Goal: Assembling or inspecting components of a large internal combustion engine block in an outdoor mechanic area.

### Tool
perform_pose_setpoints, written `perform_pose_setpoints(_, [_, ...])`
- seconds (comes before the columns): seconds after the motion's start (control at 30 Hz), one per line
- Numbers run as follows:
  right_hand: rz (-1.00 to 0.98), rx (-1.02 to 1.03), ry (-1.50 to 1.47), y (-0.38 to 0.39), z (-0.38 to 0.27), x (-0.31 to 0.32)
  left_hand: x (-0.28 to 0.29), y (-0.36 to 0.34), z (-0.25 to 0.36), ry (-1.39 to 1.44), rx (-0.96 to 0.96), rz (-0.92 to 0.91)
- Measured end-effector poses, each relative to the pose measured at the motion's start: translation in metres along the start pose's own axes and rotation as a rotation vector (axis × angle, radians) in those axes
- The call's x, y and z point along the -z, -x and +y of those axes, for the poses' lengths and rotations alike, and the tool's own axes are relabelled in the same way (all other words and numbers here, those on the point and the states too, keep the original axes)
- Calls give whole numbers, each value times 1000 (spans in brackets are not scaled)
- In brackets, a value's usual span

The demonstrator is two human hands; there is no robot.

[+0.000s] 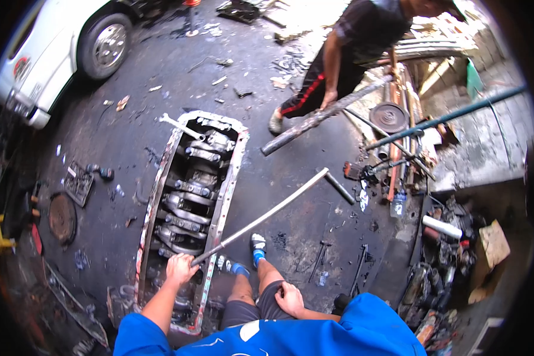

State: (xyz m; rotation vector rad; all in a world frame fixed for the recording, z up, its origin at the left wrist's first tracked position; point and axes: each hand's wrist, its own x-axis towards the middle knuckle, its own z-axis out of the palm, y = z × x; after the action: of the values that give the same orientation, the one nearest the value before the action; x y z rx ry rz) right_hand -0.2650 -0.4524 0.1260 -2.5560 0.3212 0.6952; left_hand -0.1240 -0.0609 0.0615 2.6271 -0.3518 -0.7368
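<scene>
An engine block (225,209) lies on the ground with its crankshaft (187,204) and bearing caps exposed. My left hand (181,270) is closed around the near end of a long metal bar (270,212), over the block's lower half. From there the bar slants up to the right, and its far end meets a short dark rod (340,188). What the bar's near end sits on is hidden by my fingers. On my thigh rests my right hand (289,299), fingers laid out and holding nothing. A wrench (181,126) lies across the block's far end.
A person (374,35) at the upper right grips a thick pole (326,115). A white vehicle (47,53) stands upper left. Tools (361,270) lie right of my feet; metal parts (436,279) are heaped further right. A round plate (62,218) lies at left.
</scene>
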Motion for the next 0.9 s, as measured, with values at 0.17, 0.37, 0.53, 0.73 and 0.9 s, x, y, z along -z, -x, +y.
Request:
perform_pose_setpoints(0.17, [-10, 82, -25, 0, -14, -14, 9, 26, -10, -70, 68, 54])
perform_pose_setpoints(0.37, [34, -59, -61, -2, -17, 0, 4, -2, 4, -72, 28, -22])
perform_pose_setpoints(0.53, [35, -5, -26, -11, -9, 1, -6, 20, -15, -20, 31, 20])
perform_pose_setpoints(0.73, [28, -92, -72, -3, -1, 4, 4, -9, 16, -102, -78, 41])
perform_pose_setpoints(0.9, [-68, -102, -113, 4, -6, -10, -7, 19, -10, -44, 40, -9])
